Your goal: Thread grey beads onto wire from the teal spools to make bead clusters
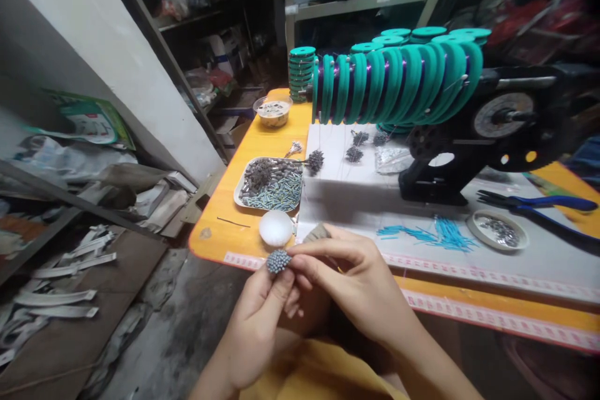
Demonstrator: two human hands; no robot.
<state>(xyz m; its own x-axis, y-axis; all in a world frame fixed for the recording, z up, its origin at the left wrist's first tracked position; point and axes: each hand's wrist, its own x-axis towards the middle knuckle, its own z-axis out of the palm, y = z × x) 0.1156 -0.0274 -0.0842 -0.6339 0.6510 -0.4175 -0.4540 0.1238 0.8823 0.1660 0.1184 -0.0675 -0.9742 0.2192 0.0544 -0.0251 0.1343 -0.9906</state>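
Head view from beside the worker: the left hand (pixel 257 319) comes up from below with its thumb and index finger pinching a rounded grey-blue cluster of small bead-like tips (pixel 279 261), the domed face turned upward, perhaps so that every tip can be seen. The cluster sits just off the near edge of the orange-yellow table (pixel 213 240), above the person's lap. Across from it, the right hand (pixel 356 269) has its thumb and index fingertips drawn together at the cluster's right edge; whether they nip a single piece or merely press its side, I cannot tell. Holding with one hand leaves the other free for fine work, I suppose.

Just beyond the fingers stands a smooth white dome (pixel 275 228), and behind it a white rounded tray (pixel 237 192) holding loose blue-green tubular pieces (pixel 284 190) and a heap of grey-brown ones (pixel 257 175), seemingly kept near for easy picking. Dark thin-stemmed clumps (pixel 315 162) lie beside the tray, apart from the loose pieces, likely so they don't mix.

Off to the right, bright blue thin sticks (pixel 452 235) lie in a loose pile next to a shallow cream dish (pixel 473 228) of silvery bits (its rim probably stops them scattering). Blue-handled pliers (pixel 560 202) rest past it, and a black stand carrying a row of teal discs (pixel 398 87) looms at the back, leaving the near edge for the hands
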